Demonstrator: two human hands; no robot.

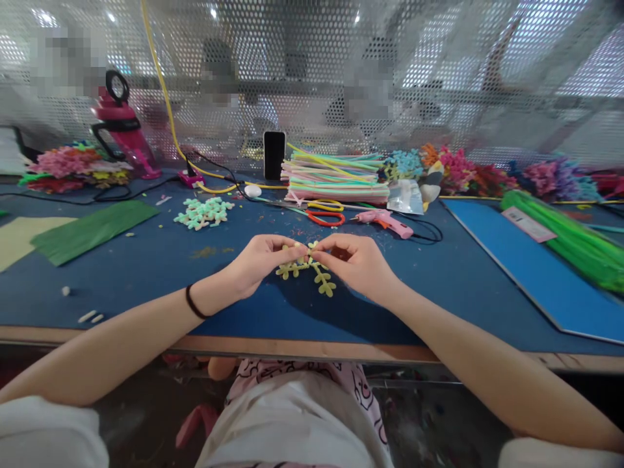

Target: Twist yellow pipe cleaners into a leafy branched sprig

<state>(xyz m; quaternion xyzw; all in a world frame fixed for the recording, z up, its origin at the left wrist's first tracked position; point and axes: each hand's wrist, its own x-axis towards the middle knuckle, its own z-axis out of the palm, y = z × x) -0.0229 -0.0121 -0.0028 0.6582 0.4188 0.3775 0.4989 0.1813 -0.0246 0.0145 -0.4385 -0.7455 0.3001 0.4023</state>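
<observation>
Both my hands meet over the blue table mat (146, 273) near its front edge. My left hand (258, 260) and my right hand (358, 260) pinch a yellow-green pipe-cleaner snowflake (319, 276) from either side, fingers closed on its upper branches. Its lower branches hang free between my wrists. A black band circles my left wrist. A small pile of pale green finished snowflakes (203, 212) lies further back to the left.
A stack of pastel pipe cleaners (336, 179), orange scissors (325, 218) and a pink glue gun (387, 223) lie behind my hands. A phone (273, 155) stands upright. Green paper sheets (90, 231) lie left, a pink bottle (124, 130) far left, green pipe cleaners (575, 244) right.
</observation>
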